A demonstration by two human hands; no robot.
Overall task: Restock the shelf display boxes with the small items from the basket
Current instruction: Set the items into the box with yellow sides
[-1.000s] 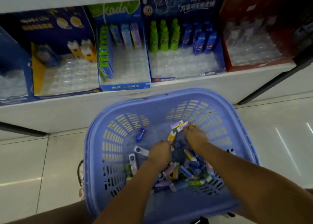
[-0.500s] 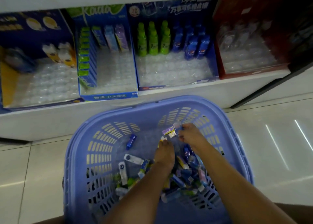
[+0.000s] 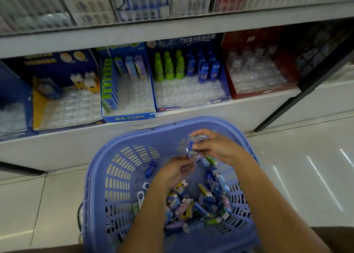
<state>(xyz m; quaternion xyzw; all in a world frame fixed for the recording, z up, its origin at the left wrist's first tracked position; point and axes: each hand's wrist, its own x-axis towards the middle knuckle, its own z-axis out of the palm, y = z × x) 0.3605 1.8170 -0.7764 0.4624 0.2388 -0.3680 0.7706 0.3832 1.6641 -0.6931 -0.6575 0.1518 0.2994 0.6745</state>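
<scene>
A blue plastic basket (image 3: 118,168) sits on the floor below the shelf, with several small colourful packs (image 3: 201,203) heaped in its right half. My right hand (image 3: 214,146) is raised above the heap and pinches a few small packs (image 3: 193,151) between thumb and fingers. My left hand (image 3: 175,172) is just below and left of it, fingers curled, touching the lower end of the same packs. On the shelf stand display boxes: a navy one (image 3: 63,107), a blue one (image 3: 128,116), one with green and blue mini bottles (image 3: 189,97) and a red one (image 3: 260,88).
A single blue mini bottle (image 3: 150,168) and white items (image 3: 141,195) lie loose on the basket's left floor. A higher shelf (image 3: 172,24) overhangs the boxes. A dark frame bar (image 3: 306,88) slants at the right. Pale floor tiles (image 3: 297,176) surround the basket.
Both hands have risen out of the heap towards the basket's far rim, the right one now holding small packs. The view has tilted up, showing the upper shelf.
</scene>
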